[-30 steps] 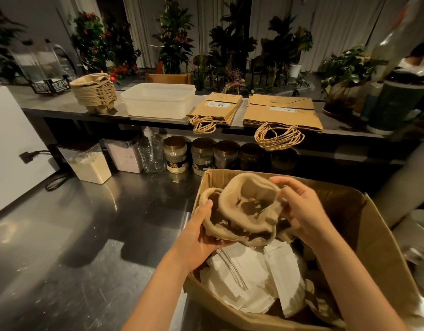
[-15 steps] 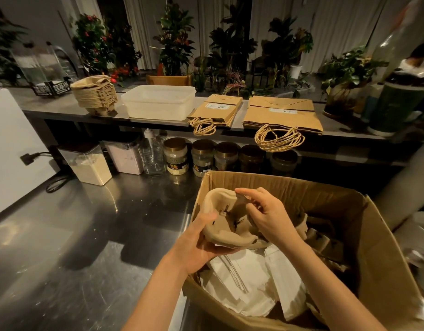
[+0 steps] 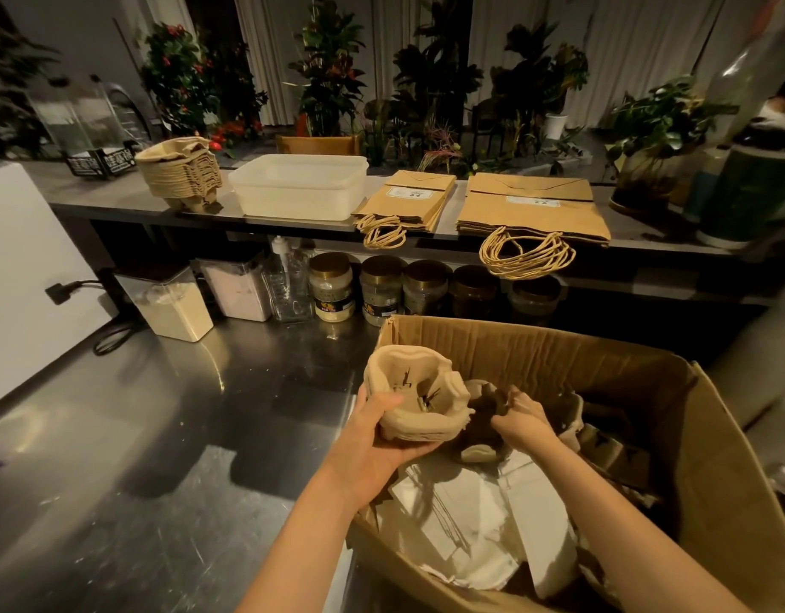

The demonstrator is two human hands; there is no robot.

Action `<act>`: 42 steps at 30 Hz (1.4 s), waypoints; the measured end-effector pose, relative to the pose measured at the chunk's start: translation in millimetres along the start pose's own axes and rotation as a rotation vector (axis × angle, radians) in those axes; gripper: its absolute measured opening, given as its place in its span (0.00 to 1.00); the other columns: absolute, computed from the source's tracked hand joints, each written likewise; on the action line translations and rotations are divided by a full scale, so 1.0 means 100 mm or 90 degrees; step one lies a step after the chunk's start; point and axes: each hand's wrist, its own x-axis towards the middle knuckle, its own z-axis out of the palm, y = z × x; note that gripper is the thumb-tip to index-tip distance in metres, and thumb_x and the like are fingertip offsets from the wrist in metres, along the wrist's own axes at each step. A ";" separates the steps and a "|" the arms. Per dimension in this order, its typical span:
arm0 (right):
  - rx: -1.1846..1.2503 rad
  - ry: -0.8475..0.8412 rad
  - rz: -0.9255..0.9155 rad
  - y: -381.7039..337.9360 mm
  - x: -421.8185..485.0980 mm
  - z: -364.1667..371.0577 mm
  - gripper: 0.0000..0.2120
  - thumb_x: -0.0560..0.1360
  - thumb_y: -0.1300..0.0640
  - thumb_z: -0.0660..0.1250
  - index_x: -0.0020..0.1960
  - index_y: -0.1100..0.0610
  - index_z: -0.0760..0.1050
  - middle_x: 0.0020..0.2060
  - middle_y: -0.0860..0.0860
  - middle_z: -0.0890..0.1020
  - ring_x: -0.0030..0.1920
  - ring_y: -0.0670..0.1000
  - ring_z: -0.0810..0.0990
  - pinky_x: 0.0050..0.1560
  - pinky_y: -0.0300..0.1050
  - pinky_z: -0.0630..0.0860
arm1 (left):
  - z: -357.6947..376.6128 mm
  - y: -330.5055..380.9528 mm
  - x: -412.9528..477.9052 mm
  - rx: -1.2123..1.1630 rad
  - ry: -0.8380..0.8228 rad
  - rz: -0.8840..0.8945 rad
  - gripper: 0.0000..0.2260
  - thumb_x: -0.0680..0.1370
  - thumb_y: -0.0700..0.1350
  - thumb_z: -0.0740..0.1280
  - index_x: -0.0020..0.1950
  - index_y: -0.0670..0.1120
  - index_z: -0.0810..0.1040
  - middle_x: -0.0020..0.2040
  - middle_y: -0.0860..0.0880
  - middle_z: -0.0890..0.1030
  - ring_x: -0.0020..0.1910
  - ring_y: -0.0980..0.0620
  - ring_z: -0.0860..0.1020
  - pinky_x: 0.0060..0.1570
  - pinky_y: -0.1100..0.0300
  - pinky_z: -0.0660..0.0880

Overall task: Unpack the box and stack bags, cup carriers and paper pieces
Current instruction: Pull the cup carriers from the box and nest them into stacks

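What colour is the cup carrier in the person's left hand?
The cup carrier is pale tan, clearest in the head view.

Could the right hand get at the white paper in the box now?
Probably yes: the white paper lies uncovered just beneath the right hand, though it grips a cup carrier at the moment.

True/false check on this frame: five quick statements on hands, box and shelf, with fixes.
1. The left hand holds a cup carrier. True.
2. The right hand hangs idle outside the cardboard box. False: it is inside, gripping another carrier.
3. Brown paper bags lie in two stacks on the shelf. True.
4. The box is empty. False: white paper pieces lie in it.
5. The carrier stack stands right of the white tub. False: left of it.
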 end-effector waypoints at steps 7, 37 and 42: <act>0.147 0.048 0.028 0.07 0.03 -0.15 0.27 0.76 0.61 0.68 0.72 0.58 0.63 0.65 0.60 0.73 0.59 0.58 0.76 0.54 0.50 0.80 | 0.02 -0.01 0.01 0.001 0.014 -0.007 0.35 0.63 0.43 0.75 0.70 0.52 0.69 0.65 0.39 0.72 0.62 0.36 0.74 0.47 0.41 0.80; 0.518 -0.003 -0.129 -0.26 -0.43 -0.62 0.06 0.78 0.55 0.65 0.50 0.54 0.80 0.46 0.55 0.83 0.49 0.56 0.82 0.47 0.49 0.81 | 0.00 -0.03 0.01 0.116 -0.010 0.030 0.29 0.71 0.46 0.70 0.71 0.59 0.66 0.66 0.45 0.72 0.63 0.40 0.75 0.51 0.42 0.79; 0.449 -0.004 -0.236 -0.47 -0.71 -0.50 0.06 0.77 0.58 0.66 0.53 0.52 0.78 0.46 0.51 0.83 0.48 0.51 0.82 0.49 0.48 0.82 | -0.05 -0.04 0.03 0.152 -0.051 0.043 0.29 0.71 0.50 0.75 0.70 0.59 0.69 0.66 0.44 0.76 0.62 0.39 0.78 0.58 0.38 0.76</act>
